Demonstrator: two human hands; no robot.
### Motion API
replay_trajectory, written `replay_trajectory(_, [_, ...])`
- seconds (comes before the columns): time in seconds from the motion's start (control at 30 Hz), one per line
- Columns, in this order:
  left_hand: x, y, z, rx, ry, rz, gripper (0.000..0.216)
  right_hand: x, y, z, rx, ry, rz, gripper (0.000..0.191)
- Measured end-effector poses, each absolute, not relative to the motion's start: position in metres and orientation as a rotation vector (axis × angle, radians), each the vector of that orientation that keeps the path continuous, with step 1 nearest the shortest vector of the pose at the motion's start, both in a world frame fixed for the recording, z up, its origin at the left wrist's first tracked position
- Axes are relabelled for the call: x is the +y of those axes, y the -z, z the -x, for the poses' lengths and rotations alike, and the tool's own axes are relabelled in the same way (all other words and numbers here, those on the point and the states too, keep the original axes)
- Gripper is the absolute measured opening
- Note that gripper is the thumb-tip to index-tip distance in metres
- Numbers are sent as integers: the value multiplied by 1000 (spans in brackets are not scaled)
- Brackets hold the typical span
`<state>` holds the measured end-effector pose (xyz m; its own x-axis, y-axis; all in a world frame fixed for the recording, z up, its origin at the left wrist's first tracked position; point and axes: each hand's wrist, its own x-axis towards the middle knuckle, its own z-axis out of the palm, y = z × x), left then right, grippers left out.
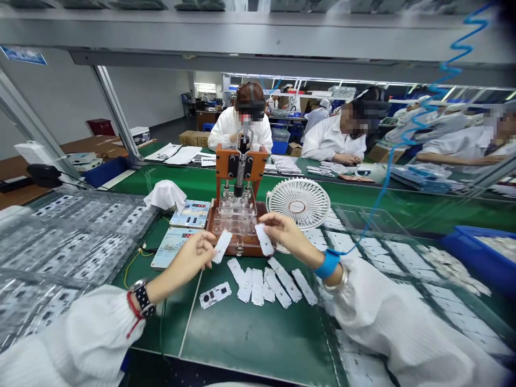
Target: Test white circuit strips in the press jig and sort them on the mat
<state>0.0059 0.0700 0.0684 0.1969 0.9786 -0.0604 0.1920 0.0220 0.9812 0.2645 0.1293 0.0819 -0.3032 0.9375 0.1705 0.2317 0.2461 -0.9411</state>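
My left hand (pixel 196 257) pinches a small white rectangular board (pixel 222 246) just in front of the wooden press jig (pixel 240 215). My right hand (pixel 282 230) pinches a second white board (pixel 264 239) beside the jig's right front corner. Both pieces hang a little above the green mat (pixel 258 333). Below them several more white boards (pixel 266 282) lie in a loose fan on the mat. One board (pixel 215 295) lies apart at the left with its component side up. A blue strap (pixel 327 263) circles my right wrist.
A small white fan (pixel 299 202) stands right of the jig, two meter boxes (pixel 189 215) and a crumpled cloth (pixel 165 194) left of it. Clear trays of boards (pixel 68 236) fill the left; more trays and a blue bin (pixel 479 252) sit right. Other workers sit across the bench.
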Motion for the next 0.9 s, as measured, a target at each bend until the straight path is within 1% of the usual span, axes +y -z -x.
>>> replay_trajectory(0.07, [90, -79, -7, 1268, -995, -1469, 34, 140, -78, -254, -1629, -976, 1140, 19])
replay_trajectory(0.13, [110, -85, -10, 1354, -1036, -1531, 31, 153, -72, -242, -1596, -879, 1188, 21])
replay_trajectory(0.2, [128, -85, -15, 1433, -1050, -1608, 22, 166, -67, -232, -1596, -806, 1203, 22])
replay_trajectory(0.3, [143, -83, -21, 1472, -1017, -1750, 8, 179, -64, -224, -1642, -743, 1177, 19])
replay_trajectory(0.43, [149, -89, -16, 1471, -999, -1941, 10, 181, -69, -229, -1807, -678, 1091, 17])
replay_trajectory(0.5, [154, -92, -8, 1342, -905, -2129, 18, 179, -72, -236, -2010, -637, 1034, 24])
replay_trajectory(0.6, [166, -93, 1, 1074, -643, -2346, 47, 179, -73, -247, -2301, -569, 963, 34])
replay_trajectory(0.67, [173, -93, 4, 997, -518, -2382, 58, 179, -71, -250, -2350, -526, 950, 35])
replay_trajectory(0.77, [179, -92, 3, 965, -452, -2447, 60, 179, -65, -250, -2341, -456, 959, 33])
replay_trajectory(0.83, [179, -91, 2, 1008, -486, -2501, 60, 176, -61, -248, -2332, -422, 966, 33])
replay_trajectory(0.9, [179, -90, 1, 1082, -537, -2553, 56, 174, -59, -247, -2333, -411, 964, 37])
